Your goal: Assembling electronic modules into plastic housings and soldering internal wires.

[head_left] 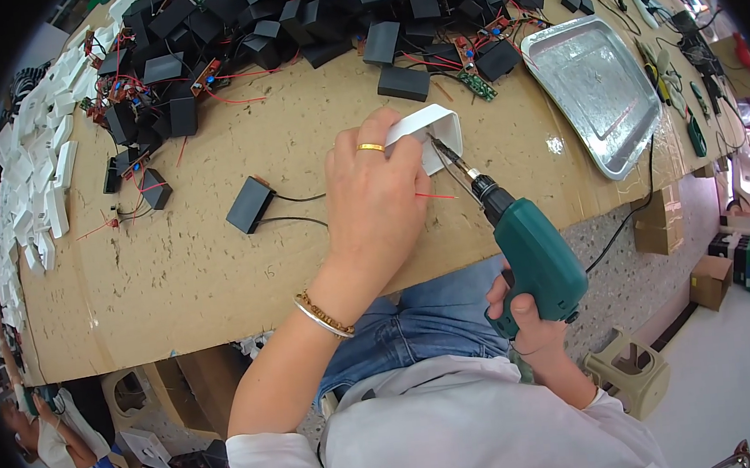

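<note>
My left hand [377, 185] is closed around a white plastic housing [446, 125], whose open side faces right. In my right hand [529, 314] is a green corded power screwdriver [537, 251], gripped by its handle. Its bit reaches into the housing; the exact contact point is too small to make out. A short red wire [436, 196] sticks out beside my left hand. To the left lies a black rectangular block [250, 205], with two black wires running from it under that hand. My left palm hides part of the housing and the wire ends.
Across the far side of the cardboard-covered table [158, 297] is a heap of black blocks [285, 19] with red wires and small circuit boards. White plastic housings [40, 174] pile up at left. A metal tray [594, 90] and pliers [658, 84] lie right. Another person [63, 439] sits far left.
</note>
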Motion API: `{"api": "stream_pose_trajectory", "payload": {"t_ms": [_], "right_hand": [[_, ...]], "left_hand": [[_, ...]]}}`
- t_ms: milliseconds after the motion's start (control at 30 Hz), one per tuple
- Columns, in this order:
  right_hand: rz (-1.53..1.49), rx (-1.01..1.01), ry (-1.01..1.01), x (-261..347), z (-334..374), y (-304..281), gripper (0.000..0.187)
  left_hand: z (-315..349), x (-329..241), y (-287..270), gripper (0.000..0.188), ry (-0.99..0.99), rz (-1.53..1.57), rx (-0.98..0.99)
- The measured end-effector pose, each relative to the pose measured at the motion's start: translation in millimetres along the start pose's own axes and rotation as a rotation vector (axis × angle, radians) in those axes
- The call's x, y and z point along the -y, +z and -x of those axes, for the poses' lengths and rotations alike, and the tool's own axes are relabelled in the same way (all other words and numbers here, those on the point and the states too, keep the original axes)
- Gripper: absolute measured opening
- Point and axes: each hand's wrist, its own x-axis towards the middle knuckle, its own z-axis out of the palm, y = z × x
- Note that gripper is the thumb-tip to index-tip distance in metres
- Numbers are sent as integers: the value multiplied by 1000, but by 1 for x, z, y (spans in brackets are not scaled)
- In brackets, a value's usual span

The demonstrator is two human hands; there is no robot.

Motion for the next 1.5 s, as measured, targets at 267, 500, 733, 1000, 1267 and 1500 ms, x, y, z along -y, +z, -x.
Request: {"api": "stream_pose_trajectory", "payload": {"t_ms": [267, 500, 733, 1000, 1267, 1500], "right_hand": [[176, 19, 2, 2, 3, 1, 84], [155, 14, -17, 0, 4, 0, 85], [62, 5, -15, 0, 4, -2, 53], [91, 37, -105, -10, 15, -13, 92], [34, -43, -208, -6, 13, -13, 97], [10, -66, -208, -4, 11, -11, 95]], "left_hand": [[0, 0, 0, 13, 3, -6, -5], [0, 0, 2, 14, 2, -10, -8], [0, 0, 0, 14, 0, -14, -8], [-3, -3, -3, 11, -8, 5, -13], [0, -1, -2, 14, 9, -4, -9], [0, -2, -1, 13, 2, 8, -4]]}}
